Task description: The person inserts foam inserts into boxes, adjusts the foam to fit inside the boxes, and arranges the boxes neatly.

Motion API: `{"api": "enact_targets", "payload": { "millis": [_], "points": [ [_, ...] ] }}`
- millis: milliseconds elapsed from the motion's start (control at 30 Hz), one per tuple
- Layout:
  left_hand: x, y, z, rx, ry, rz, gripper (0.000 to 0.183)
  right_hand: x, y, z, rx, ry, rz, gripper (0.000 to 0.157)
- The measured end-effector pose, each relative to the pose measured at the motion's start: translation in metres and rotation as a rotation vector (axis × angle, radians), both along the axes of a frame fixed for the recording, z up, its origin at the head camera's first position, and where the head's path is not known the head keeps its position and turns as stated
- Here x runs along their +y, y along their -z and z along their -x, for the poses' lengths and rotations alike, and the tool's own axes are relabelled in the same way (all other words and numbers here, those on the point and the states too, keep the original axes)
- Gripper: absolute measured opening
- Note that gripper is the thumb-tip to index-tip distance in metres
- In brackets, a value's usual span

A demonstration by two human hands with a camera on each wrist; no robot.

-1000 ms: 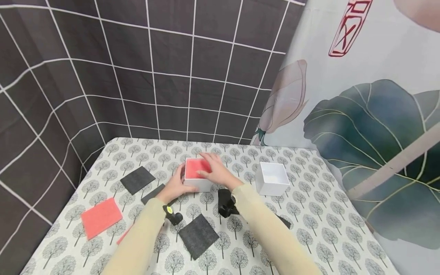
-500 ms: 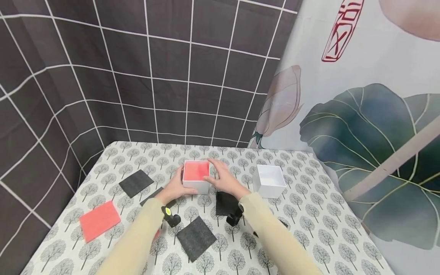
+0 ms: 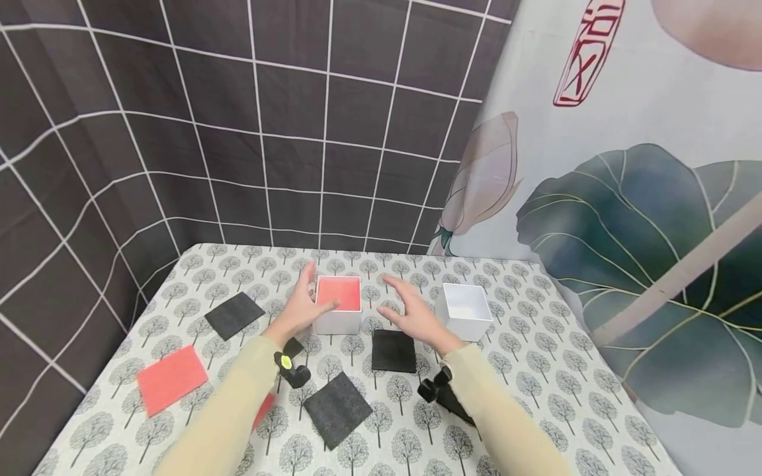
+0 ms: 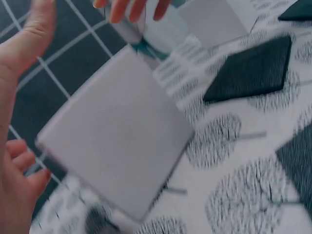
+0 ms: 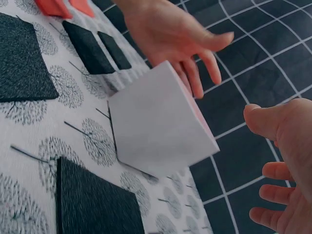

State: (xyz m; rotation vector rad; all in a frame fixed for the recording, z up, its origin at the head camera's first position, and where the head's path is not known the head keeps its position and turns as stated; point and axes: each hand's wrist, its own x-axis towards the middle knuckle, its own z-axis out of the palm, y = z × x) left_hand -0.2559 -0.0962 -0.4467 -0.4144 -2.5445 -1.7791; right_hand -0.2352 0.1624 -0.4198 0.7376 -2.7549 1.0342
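Note:
A white open-topped square box [image 3: 338,323] stands on the table, and a flat red piece [image 3: 339,292] fills its opening just under the rim. Left of this box is my left hand [image 3: 297,309], fingers spread, thumb lying over the near left rim in the head view. My right hand [image 3: 413,315] hovers off to the box's right with its fingers apart, holding nothing. In the right wrist view the box's plain wall [image 5: 156,124] shows between both hands.
A second white box [image 3: 467,317], open and white inside, stands to the right. Black felt-like squares [image 3: 337,410], [image 3: 393,351], [image 3: 235,315] and a red sheet [image 3: 172,381] lie on the tree-print tablecloth [image 3: 405,423]. A dark grid curtain [image 3: 297,172] hangs behind.
My right hand has come off the red piece and drawn away to the right. My left hand has loosened from the box's side, its fingers now raised and spread.

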Motion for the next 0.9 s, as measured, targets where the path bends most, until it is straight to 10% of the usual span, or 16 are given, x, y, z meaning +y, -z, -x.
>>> {"api": "enact_targets", "payload": {
  "millis": [467,700,900],
  "points": [
    [0.064,-0.046,-0.016,0.262,-0.164,0.083,0.093,0.066,-0.012,-0.044,0.075,0.112,0.057,0.064],
    [0.103,-0.043,-0.021,0.372,-0.079,0.071,0.086,0.102,-0.005,-0.072,0.116,0.176,0.063,0.064],
    [0.133,-0.029,-0.026,0.293,0.028,0.084,0.084,0.132,0.004,-0.1,0.107,0.263,0.084,0.062]
  ]
}}
